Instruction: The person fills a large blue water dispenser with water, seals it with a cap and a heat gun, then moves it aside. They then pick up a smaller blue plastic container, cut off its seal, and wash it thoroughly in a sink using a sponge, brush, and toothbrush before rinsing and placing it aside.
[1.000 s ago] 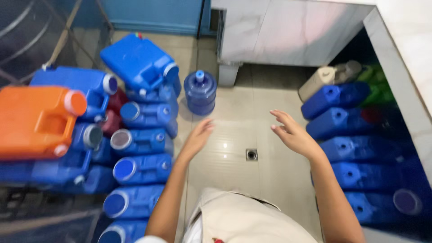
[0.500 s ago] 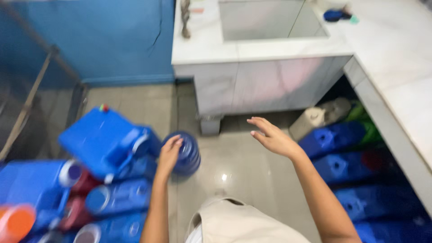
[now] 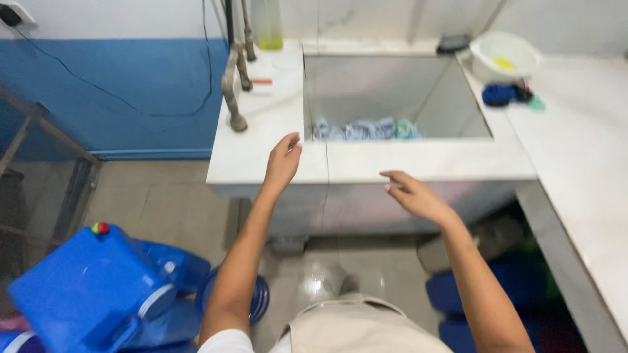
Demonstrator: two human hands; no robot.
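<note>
Nearest the camera, at the lower left, a big blue plastic jerrycan with a small red cap (image 3: 88,287) lies tilted on the floor among other blue containers, and a round blue water bottle (image 3: 258,297) shows just behind the person's left forearm. Both bare arms reach forward and up from there toward the white marble-topped bench (image 3: 261,157) that frames a deep rectangular stone basin (image 3: 386,85). The left hand (image 3: 282,161) rests palm down on the front ledge of the bench, just left of the basin's near-left corner, fingers loosely together and holding nothing. The right hand (image 3: 413,194) hovers in front of the ledge, a little lower and nearer the body, fingers spread and slightly curled, also empty; whether it touches the stone cannot be told. Inside the basin, against its near wall, lies a heap of pale blue and green wet cloths (image 3: 363,129), its long axis running left to right, parallel to the ledge. The heap sits straight beyond and between the two hands, and the left hand is the nearer to it. Farther back, a curved metal tap pipe (image 3: 230,85) rises from the bench left of the basin, and a white plastic bowl (image 3: 505,55) stands on the far right corner.
</note>
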